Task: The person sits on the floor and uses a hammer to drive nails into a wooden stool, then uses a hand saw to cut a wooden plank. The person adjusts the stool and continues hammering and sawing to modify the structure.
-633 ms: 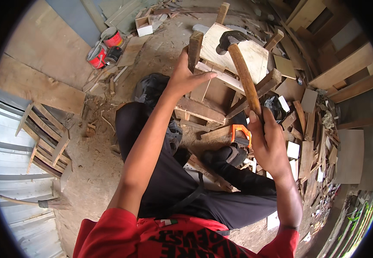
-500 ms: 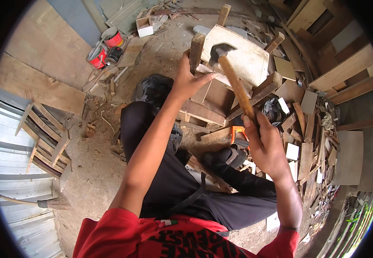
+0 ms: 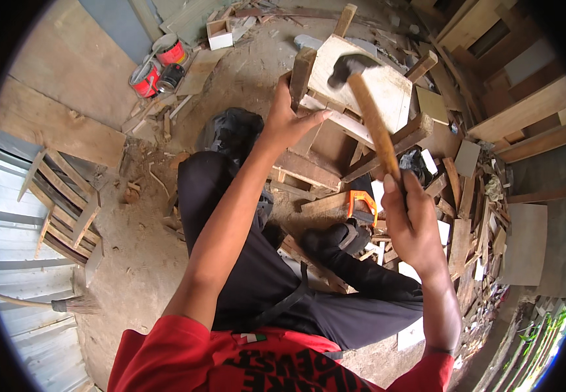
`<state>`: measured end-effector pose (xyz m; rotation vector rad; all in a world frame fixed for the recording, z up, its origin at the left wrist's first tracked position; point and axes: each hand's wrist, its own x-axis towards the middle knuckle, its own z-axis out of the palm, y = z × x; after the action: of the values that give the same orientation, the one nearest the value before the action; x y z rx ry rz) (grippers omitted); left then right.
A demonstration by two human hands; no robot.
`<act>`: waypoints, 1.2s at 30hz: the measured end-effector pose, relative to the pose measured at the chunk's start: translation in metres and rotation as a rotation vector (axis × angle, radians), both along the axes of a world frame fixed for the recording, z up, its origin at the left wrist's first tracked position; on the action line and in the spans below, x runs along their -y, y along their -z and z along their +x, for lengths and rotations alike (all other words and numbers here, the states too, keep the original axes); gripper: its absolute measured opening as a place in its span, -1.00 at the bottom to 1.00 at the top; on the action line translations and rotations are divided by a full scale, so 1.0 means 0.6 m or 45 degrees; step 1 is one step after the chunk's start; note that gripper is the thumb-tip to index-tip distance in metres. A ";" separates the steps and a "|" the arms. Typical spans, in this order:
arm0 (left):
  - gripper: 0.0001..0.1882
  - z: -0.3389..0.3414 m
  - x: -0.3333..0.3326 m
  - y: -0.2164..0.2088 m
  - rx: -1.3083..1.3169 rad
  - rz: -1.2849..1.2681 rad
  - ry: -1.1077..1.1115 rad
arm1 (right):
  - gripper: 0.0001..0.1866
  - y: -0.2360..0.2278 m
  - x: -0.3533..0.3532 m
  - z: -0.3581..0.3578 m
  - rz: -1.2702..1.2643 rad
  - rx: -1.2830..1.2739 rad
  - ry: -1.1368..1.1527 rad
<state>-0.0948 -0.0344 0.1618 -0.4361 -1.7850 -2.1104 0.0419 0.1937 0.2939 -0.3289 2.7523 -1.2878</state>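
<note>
My right hand (image 3: 413,219) is wrapped round the wooden handle of a hammer (image 3: 376,124). The dark hammer head, slightly blurred, hangs over the pale board of a wooden frame (image 3: 361,85) with several stubby legs, like a small stool tipped over. At the frame's near left corner, my left hand (image 3: 289,121) grips a leg (image 3: 302,72); its fingers go behind the wood and are partly hidden. The left thumb stretches along the pale rail. Any nail under the hammer is too small to make out.
An orange-handled saw (image 3: 362,208) lies by my foot. Wood offcuts (image 3: 462,251) are heaped on the right. Red paint cans (image 3: 146,80) stand at the far left, with a slatted wooden piece (image 3: 71,206) and a broom (image 3: 74,305) by the left wall. A black plastic bag (image 3: 232,134) sits beside my knee.
The hammer has moved up and to the right, away from the left thumb, with my right hand shifting slightly right. My left hand keeps its grip on the leg.
</note>
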 end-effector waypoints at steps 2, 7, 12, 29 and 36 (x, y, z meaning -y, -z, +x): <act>-0.15 -0.006 0.001 0.005 -0.092 -0.103 -0.053 | -0.80 0.021 -0.003 -0.001 0.017 -0.301 -0.068; -0.06 -0.007 0.002 0.010 -0.039 -0.041 -0.025 | -0.80 0.008 0.002 0.004 0.107 -0.113 -0.029; 0.04 -0.009 0.007 0.013 -0.122 -0.327 -0.179 | -0.76 0.000 0.002 0.001 -0.215 0.034 0.156; 0.16 -0.012 0.005 0.031 -0.088 -0.480 -0.241 | -0.73 0.052 -0.018 -0.001 0.207 -0.334 -0.166; 0.17 -0.017 0.006 0.040 -0.098 -0.534 -0.279 | -0.71 -0.005 -0.001 -0.003 -0.351 -0.038 0.148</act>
<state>-0.1048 -0.0381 0.1380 -0.3967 -2.1225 -1.5524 0.0401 0.1945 0.2967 -0.2103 2.6521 -1.7095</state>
